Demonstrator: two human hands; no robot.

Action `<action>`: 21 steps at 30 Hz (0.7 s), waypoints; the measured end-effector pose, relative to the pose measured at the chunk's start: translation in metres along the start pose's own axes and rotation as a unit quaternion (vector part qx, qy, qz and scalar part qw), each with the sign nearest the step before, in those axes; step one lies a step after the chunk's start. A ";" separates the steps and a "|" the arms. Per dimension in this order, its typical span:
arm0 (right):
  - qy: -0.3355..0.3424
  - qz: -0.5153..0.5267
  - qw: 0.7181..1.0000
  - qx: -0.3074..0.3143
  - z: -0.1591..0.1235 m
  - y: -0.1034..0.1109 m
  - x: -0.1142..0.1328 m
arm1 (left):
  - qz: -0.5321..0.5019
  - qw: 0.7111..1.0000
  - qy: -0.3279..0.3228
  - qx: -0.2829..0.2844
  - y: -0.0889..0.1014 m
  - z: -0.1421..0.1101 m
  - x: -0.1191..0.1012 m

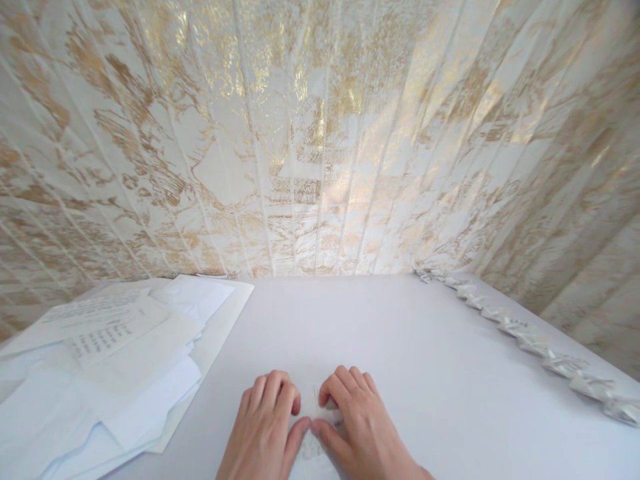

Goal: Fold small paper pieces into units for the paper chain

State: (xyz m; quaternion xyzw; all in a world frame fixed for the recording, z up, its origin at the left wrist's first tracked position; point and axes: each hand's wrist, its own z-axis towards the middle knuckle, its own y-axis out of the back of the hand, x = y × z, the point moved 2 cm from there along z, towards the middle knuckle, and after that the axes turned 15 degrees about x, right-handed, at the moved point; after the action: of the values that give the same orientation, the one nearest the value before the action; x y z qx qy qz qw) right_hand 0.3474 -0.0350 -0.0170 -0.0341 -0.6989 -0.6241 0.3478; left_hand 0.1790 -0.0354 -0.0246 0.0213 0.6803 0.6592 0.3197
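Observation:
A small piece of printed paper [309,448] lies on the white table at the bottom centre, largely covered by my hands. My left hand [266,419] holds its left side, fingers curled and thumb pressed on it. On the other side, my right hand [359,417] grips the paper with bent fingers, its thumb tip close against the left thumb. A crease or edge shows between the two index fingers. How the paper is folded under the palms is hidden.
White table [350,320] runs back to a gold-patterned curtain [315,133]. Loose sheets, some printed, form a spread pile [110,373] at left. Along the right edge stretches a row of small folded paper pieces [530,340].

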 end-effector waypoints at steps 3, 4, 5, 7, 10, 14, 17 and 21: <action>-0.005 0.028 1.000 0.004 -0.002 0.002 0.001 | -0.018 1.000 -0.015 0.020 0.003 -0.003 0.004; -0.007 0.038 0.999 0.007 -0.002 0.002 0.001 | -0.026 0.999 -0.026 0.026 0.005 -0.004 0.005; -0.009 0.047 0.999 0.009 -0.002 0.003 0.001 | -0.035 0.998 -0.035 0.030 0.006 -0.005 0.007; -0.016 0.056 0.998 0.012 -0.001 0.005 0.003 | -0.050 0.997 -0.046 0.031 0.008 -0.008 0.011; -0.037 0.046 0.998 0.001 0.003 0.005 0.008 | -0.066 0.997 -0.045 0.023 0.008 -0.008 0.014; -0.050 0.017 0.998 -0.016 0.009 0.004 0.017 | -0.089 0.994 -0.057 0.038 0.008 -0.005 0.013; -0.046 0.005 0.999 -0.011 0.012 0.003 0.022 | -0.096 0.991 -0.057 0.066 0.010 -0.002 0.014; -0.048 -0.005 0.999 0.011 0.017 0.004 0.025 | -0.107 0.990 -0.046 0.081 0.012 0.000 0.016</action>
State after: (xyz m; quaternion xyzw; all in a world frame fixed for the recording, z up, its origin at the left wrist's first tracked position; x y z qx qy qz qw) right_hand 0.3227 -0.0286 0.0003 -0.0561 -0.7215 -0.6160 0.3112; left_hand 0.1616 -0.0268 -0.0202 0.0044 0.7140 0.5625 0.4168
